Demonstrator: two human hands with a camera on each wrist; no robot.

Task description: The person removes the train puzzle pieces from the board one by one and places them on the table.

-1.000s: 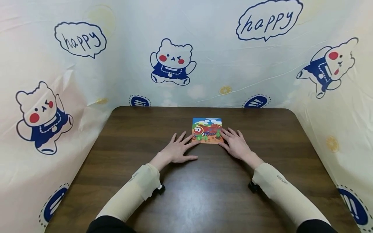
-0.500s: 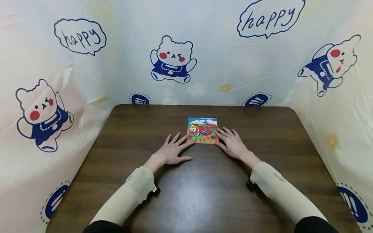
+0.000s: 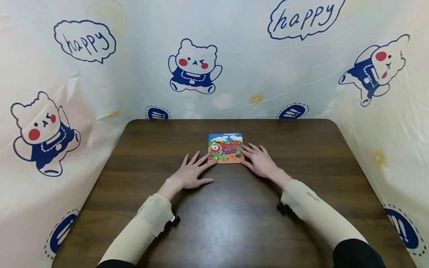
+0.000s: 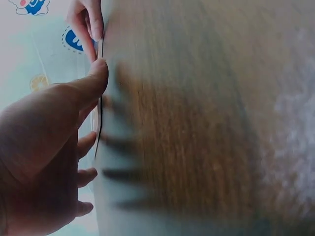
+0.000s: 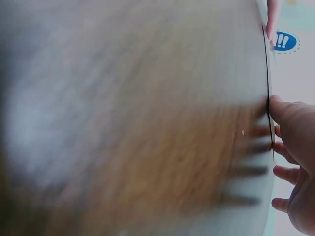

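Observation:
A thin square picture card (image 3: 225,145) lies flat on the brown table, printed with a cartoon red train under a blue sky. My left hand (image 3: 188,174) is on its left, palm down with fingers spread; one fingertip touches the card's lower left corner. On the other side, my right hand (image 3: 263,163) has its fingers extended, fingertips at the right edge and the thumb by the lower right corner. The left wrist view shows the left hand (image 4: 49,142) low over the tabletop, with the card seen edge-on. Likewise, the right hand (image 5: 300,142) appears beside the card's thin edge.
The wood-grain table (image 3: 214,223) has rounded far corners. Behind it and along both sides hangs a pale cloth backdrop (image 3: 241,56) printed with bears and "happy" bubbles. Small black devices, such as the wrist camera (image 3: 283,208), sit under the cream sleeves.
The picture card has slid left across the table, with both hands moving left alongside it. The head view has also shifted slightly.

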